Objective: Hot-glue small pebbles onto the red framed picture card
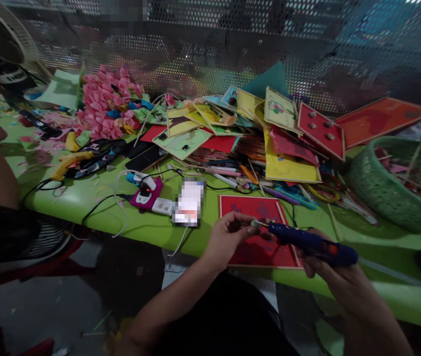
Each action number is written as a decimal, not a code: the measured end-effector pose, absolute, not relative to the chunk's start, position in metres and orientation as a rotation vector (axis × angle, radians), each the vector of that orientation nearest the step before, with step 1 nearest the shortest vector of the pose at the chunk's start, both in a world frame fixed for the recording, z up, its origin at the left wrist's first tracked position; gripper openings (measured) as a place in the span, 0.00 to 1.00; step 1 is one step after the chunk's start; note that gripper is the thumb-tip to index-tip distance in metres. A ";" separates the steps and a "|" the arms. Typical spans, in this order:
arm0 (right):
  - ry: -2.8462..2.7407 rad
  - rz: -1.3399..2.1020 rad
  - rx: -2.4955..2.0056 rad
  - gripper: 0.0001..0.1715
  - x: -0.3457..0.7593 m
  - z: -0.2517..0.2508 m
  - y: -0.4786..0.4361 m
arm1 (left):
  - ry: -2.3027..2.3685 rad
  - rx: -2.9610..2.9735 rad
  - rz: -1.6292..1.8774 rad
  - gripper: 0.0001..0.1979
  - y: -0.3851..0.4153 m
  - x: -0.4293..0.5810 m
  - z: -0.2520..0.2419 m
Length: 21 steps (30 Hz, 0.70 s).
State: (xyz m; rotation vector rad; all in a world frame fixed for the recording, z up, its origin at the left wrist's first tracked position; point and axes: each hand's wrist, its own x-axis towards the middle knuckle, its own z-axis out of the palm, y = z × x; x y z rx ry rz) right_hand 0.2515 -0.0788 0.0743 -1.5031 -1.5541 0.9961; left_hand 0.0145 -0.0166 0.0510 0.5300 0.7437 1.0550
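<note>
The green table [199,240] is stretching under everything, and near its front edge the red framed panel [249,249] is lying below both hands. The right hand [325,277] is gripping the glue gun from beneath, and the left hand [227,240] is pinching with its fingertips. The blue glue gun [299,240] is reaching sideways over the panel, its long axis running from the right hand, its nozzle [263,225] pointing to the left fingertips. There the small pale piece [255,223] is sitting, just beside the nozzle; whether they are touching, I cannot tell.
</note>
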 end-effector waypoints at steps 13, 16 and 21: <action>-1.566 0.992 -1.476 0.14 0.252 0.073 -0.080 | 0.750 0.484 1.059 0.22 -0.015 0.014 0.047; -1.553 1.066 -1.488 0.13 0.254 0.072 -0.081 | 0.741 0.475 1.071 0.22 -0.015 0.014 0.046; -1.569 1.042 -1.488 0.13 0.255 0.071 -0.082 | 0.741 0.476 1.072 0.22 -0.015 0.014 0.047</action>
